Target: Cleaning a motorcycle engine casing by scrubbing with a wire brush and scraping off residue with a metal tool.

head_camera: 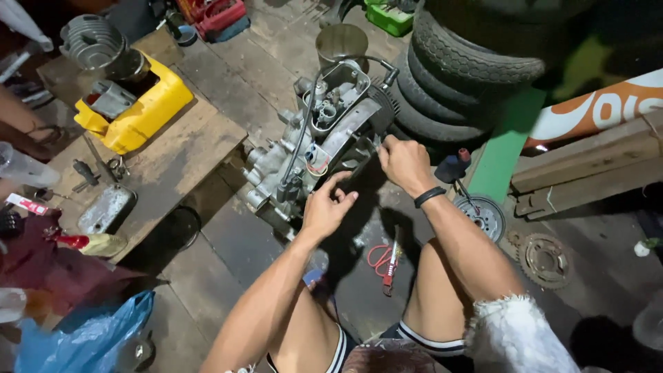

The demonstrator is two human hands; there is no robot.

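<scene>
From the yellow plastic tub (pixel 141 110) at upper left I move to the grey metal engine block (pixel 318 141) at centre, where my left hand (pixel 324 207) curls against its lower edge and my right hand (pixel 406 162) grips its right side.

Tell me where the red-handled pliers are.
In the head view, the red-handled pliers lie on the floor between the person's knees, just below the engine block and under the right hand.
</scene>
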